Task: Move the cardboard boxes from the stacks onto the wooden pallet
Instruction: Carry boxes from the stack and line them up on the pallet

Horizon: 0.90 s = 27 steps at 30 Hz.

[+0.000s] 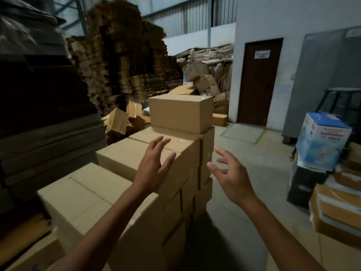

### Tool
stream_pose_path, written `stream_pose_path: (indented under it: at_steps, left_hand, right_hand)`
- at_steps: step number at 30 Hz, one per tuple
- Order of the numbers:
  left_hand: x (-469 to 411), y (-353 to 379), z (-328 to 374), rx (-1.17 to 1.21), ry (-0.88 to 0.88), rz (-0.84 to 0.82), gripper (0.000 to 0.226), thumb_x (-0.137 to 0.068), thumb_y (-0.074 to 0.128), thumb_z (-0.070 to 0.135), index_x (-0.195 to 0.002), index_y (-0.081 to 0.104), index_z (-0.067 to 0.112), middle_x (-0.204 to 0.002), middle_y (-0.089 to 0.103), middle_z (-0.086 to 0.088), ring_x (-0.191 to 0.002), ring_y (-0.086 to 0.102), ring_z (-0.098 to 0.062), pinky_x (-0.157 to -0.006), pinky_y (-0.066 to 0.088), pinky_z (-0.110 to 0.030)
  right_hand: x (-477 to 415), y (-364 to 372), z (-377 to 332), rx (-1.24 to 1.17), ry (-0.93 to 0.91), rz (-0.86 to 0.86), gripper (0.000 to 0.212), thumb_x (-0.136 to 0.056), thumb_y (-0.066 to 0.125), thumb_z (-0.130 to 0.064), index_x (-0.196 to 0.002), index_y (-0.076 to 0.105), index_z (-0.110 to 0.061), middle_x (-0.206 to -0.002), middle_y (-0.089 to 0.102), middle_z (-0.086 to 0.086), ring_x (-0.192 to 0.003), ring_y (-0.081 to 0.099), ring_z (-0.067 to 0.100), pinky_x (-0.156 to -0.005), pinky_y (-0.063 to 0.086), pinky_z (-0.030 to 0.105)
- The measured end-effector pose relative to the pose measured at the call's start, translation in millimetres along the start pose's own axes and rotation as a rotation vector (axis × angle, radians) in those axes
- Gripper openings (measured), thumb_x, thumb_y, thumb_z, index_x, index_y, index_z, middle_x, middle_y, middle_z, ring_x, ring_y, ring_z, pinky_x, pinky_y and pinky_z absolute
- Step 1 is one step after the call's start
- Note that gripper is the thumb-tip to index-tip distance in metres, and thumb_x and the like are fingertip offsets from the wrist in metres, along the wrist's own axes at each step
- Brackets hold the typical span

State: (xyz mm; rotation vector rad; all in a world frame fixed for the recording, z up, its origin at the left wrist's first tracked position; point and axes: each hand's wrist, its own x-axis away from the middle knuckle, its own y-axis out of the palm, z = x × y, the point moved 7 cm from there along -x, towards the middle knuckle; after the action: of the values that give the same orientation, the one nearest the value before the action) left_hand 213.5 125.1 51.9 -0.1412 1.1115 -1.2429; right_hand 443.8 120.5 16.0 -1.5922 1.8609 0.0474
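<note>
Ahead, both arms are stretched toward stacked cardboard boxes (125, 184). Left hand (154, 165) and right hand (230, 173) are spread, nothing held. The top box (180, 114) looks stiff, possibly heavy; its side faces should be gripped.

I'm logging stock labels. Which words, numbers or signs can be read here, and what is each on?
Nothing can be read for sure.
sign on the brown door: two lines of blue print, too blurred to read.
blue and white box on the right: red and dark print on its side, too blurred to read.
top cardboard box: plain, no print shows.
</note>
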Motion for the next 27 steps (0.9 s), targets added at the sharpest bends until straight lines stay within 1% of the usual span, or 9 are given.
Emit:
stream_pose_path:
  at_steps: [4, 7, 10, 12, 18, 21, 23, 25, 27]
  left_hand:
    - [-75, 27, -25, 0.108, -0.061, 0.064, 0.048, -0.102, 0.051, 0.036, -0.147, 0.045, 0.021, -0.155, 0.039, -0.003, -0.136, 0.042, -0.016, -0.105, 0.04, -0.033]
    - [-129, 51, -57, 0.261, -0.159, 0.113, 0.042, -0.103, 0.05, 0.037, -0.143, 0.049, 0.023, -0.15, 0.045, -0.002, -0.129, 0.042, -0.009, -0.102, 0.041, -0.033]
    - [-182, 76, -90, 0.471, -0.286, 0.16, 0.039, -0.104, 0.05, 0.034, -0.139, 0.05, 0.018, -0.143, 0.053, -0.006, -0.125, 0.051, -0.015, -0.096, 0.045, -0.032]
    - [-217, 93, -111, 0.539, -0.331, 0.188, 0.04, -0.104, 0.05, 0.032, -0.14, 0.05, 0.013, -0.139, 0.055, -0.008, -0.12, 0.052, -0.016, -0.091, 0.044, -0.03]
    - [-334, 154, -174, 0.661, -0.411, 0.208, 0.042, -0.104, 0.05, 0.032, -0.14, 0.047, 0.012, -0.136, 0.053, -0.008, -0.12, 0.051, -0.019, -0.087, 0.043, -0.032]
    - [-396, 181, -203, 0.724, -0.474, 0.217, 0.043, -0.103, 0.052, 0.03, -0.141, 0.045, 0.011, -0.135, 0.052, -0.009, -0.116, 0.05, -0.02, -0.086, 0.043, -0.034]
    - [-435, 197, -220, 0.769, -0.531, 0.242, 0.041, -0.102, 0.053, 0.027, -0.139, 0.045, 0.01, -0.132, 0.053, -0.011, -0.115, 0.051, -0.023, -0.09, 0.045, -0.038]
    - [-468, 215, -237, 0.835, -0.616, 0.279, 0.037, -0.101, 0.054, 0.024, -0.135, 0.046, 0.011, -0.128, 0.053, -0.011, -0.114, 0.051, -0.024, -0.098, 0.046, -0.043]
    - [-494, 235, -252, 0.897, -0.708, 0.308, 0.032, -0.1, 0.055, 0.02, -0.13, 0.048, 0.011, -0.122, 0.054, -0.01, -0.112, 0.05, -0.024, -0.104, 0.044, -0.047]
  right_hand:
    - [-81, 3, 25, 0.016, 0.041, 0.03, 0.053, -0.097, 0.063, -0.038, -0.146, 0.049, -0.024, -0.144, 0.054, -0.004, -0.117, 0.054, 0.006, -0.081, 0.045, 0.016]
    - [-140, 2, 49, -0.029, 0.095, 0.073, 0.05, -0.098, 0.062, -0.038, -0.144, 0.051, -0.024, -0.143, 0.056, -0.004, -0.118, 0.058, 0.012, -0.092, 0.049, 0.028]
    - [-196, 6, 83, -0.118, 0.169, 0.099, 0.045, -0.098, 0.061, -0.042, -0.14, 0.054, -0.028, -0.141, 0.058, -0.001, -0.12, 0.058, 0.016, -0.101, 0.053, 0.046]
    - [-235, 10, 104, -0.135, 0.193, 0.118, 0.045, -0.097, 0.061, -0.044, -0.139, 0.055, -0.028, -0.137, 0.059, -0.002, -0.12, 0.059, 0.017, -0.101, 0.053, 0.05]
    - [-363, 35, 165, -0.115, 0.202, 0.124, 0.044, -0.096, 0.062, -0.047, -0.135, 0.058, -0.028, -0.134, 0.061, 0.0, -0.117, 0.061, 0.018, -0.099, 0.054, 0.051]
    - [-427, 46, 193, -0.141, 0.227, 0.121, 0.044, -0.096, 0.062, -0.044, -0.136, 0.057, -0.026, -0.135, 0.06, 0.001, -0.114, 0.062, 0.018, -0.095, 0.056, 0.046]
    - [-467, 50, 212, -0.158, 0.248, 0.134, 0.044, -0.097, 0.061, -0.043, -0.137, 0.056, -0.024, -0.134, 0.061, 0.001, -0.112, 0.062, 0.018, -0.089, 0.058, 0.04]
    - [-503, 53, 232, -0.19, 0.285, 0.141, 0.045, -0.098, 0.06, -0.041, -0.139, 0.054, -0.022, -0.133, 0.061, 0.003, -0.112, 0.061, 0.019, -0.082, 0.056, 0.034]
    - [-536, 54, 251, -0.216, 0.315, 0.152, 0.046, -0.099, 0.059, -0.04, -0.14, 0.053, -0.02, -0.135, 0.06, 0.005, -0.115, 0.06, 0.022, -0.08, 0.055, 0.032]
